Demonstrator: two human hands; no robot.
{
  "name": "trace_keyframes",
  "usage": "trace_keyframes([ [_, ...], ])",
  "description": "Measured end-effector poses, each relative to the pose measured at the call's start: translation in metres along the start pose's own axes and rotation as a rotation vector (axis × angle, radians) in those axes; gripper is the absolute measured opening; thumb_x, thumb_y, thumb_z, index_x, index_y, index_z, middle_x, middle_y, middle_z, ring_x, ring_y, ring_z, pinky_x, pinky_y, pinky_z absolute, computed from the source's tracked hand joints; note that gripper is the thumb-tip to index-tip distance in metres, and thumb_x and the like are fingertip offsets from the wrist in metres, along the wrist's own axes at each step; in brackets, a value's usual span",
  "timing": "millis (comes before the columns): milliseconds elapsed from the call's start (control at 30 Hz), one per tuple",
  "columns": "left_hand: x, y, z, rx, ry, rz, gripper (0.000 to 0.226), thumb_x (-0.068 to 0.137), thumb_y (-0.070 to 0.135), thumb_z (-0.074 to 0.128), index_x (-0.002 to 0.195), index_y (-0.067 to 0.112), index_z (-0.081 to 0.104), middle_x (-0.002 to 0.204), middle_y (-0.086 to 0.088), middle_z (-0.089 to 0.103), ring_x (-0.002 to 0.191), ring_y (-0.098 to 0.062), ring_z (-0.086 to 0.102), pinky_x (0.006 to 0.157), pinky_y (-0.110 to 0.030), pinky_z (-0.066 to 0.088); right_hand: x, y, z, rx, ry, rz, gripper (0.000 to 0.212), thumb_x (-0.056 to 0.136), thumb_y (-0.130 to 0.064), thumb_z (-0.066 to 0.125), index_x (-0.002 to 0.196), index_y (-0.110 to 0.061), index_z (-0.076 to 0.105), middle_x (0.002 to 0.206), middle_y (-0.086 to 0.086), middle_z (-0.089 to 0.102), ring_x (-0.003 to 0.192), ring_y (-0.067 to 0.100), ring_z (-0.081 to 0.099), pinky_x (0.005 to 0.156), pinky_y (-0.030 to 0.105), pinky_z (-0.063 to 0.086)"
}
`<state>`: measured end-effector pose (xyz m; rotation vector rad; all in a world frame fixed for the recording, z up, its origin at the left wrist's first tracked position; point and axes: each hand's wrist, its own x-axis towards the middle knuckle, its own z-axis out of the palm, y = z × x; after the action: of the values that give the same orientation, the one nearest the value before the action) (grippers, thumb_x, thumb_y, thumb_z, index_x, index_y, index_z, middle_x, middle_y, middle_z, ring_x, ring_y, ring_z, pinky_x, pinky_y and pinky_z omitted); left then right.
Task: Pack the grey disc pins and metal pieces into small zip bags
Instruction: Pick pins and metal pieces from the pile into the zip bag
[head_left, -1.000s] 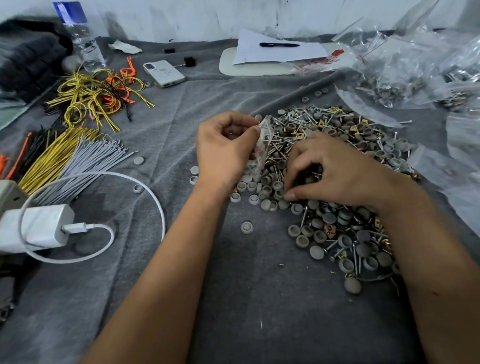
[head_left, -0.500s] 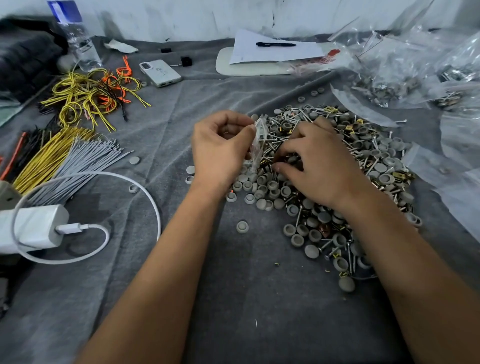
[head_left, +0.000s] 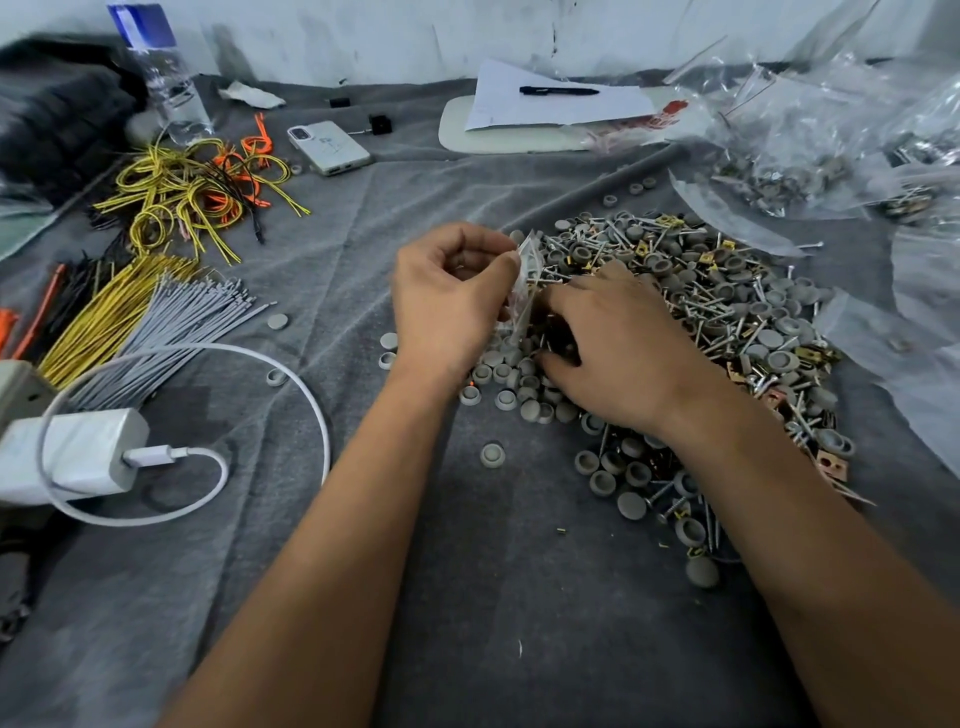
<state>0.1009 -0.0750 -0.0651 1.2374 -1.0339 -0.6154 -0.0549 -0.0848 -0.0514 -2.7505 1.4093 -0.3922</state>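
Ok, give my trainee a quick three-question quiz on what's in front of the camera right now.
1. True or false: the left hand pinches a small zip bag.
2. What lies on the white paper? A) scissors B) black pen C) tape
3. Which hand digs in the pile of grey disc pins?

Key: 1 true; 2 B; 3 the right hand.

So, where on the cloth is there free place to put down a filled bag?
The widest bare grey cloth lies near the person, between the two forearms and below the lone grey cap. A second patch lies between the phone and the left hand. The pile of pins and metal pieces crowds the right; wires and charger cable crowd the left.
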Motion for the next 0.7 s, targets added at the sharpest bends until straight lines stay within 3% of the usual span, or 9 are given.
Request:
trace_keyframes([
  [200, 0.001, 0.0, -0.001, -0.017, -0.005, 0.006, 0.011, 0.086, -0.004, 0.072, 0.083, 0.007, 0.074, 0.063, -0.005, 0.067, 0.048, -0.01, 0.057, 0.049, -0.023, 0.049, -0.005, 0.006, 0.004, 0.209, 0.139, -0.013, 0.024, 0.086, -0.024, 0.08, 0.108, -0.02, 0.073, 0.094, -0.005, 0.061, 0.1, 0.022, 0.057, 0.093, 0.042, 0.05],
  [333, 0.0, -0.001, -0.001, -0.019, -0.004, 0.0, 0.012, 0.087, -0.004, 0.072, 0.083, 0.007, 0.074, 0.062, -0.004, 0.066, 0.048, -0.009, 0.057, 0.049, -0.024, 0.049, -0.004, 0.01, 0.006, 0.345, 0.177, -0.015, 0.021, 0.084, -0.013, 0.081, 0.102, -0.023, 0.079, 0.087, -0.007, 0.072, 0.078, 0.004, 0.063, 0.081, 0.021, 0.054],
  [433, 0.0, -0.001, -0.001, -0.01, 0.0, -0.001, 0.011, 0.087, -0.003, 0.072, 0.083, 0.007, 0.074, 0.063, -0.005, 0.067, 0.05, -0.01, 0.057, 0.049, -0.024, 0.049, -0.002, 0.013, 0.007, 0.419, 0.221, 0.028, 0.019, 0.084, -0.012, 0.081, 0.098, -0.024, 0.079, 0.076, -0.018, 0.064, 0.071, -0.008, 0.059, 0.072, 0.004, 0.047],
  [467, 0.0, -0.001, -0.001, -0.008, 0.0, 0.0, 0.01, 0.087, -0.003, 0.072, 0.084, 0.006, 0.074, 0.063, -0.006, 0.067, 0.05, -0.01, 0.057, 0.049, -0.023, 0.049, -0.001, 0.014, 0.008, 0.432, 0.245, 0.041, 0.018, 0.084, -0.012, 0.081, 0.098, -0.024, 0.078, 0.078, -0.017, 0.066, 0.073, -0.007, 0.061, 0.073, 0.006, 0.049],
  [567, 0.0, 0.0, -0.001, -0.008, 0.002, -0.005, 0.006, 0.087, -0.003, 0.073, 0.086, 0.003, 0.074, 0.064, -0.007, 0.067, 0.05, -0.01, 0.057, 0.05, -0.023, 0.048, 0.0, 0.017, 0.008, 0.398, 0.326, 0.075, 0.021, 0.086, -0.01, 0.079, 0.104, -0.02, 0.077, 0.092, -0.003, 0.074, 0.089, 0.012, 0.067, 0.085, 0.031, 0.058],
  [700, 0.0, 0.002, -0.002, -0.01, -0.002, -0.007, 0.007, 0.087, -0.003, 0.073, 0.086, 0.004, 0.074, 0.064, -0.007, 0.067, 0.05, -0.011, 0.057, 0.05, -0.024, 0.048, 0.0, 0.02, 0.008, 0.281, 0.311, 0.064, 0.031, 0.085, -0.015, 0.081, 0.115, -0.021, 0.074, 0.108, 0.002, 0.07, 0.113, 0.024, 0.056, 0.099, 0.036, 0.045],
])
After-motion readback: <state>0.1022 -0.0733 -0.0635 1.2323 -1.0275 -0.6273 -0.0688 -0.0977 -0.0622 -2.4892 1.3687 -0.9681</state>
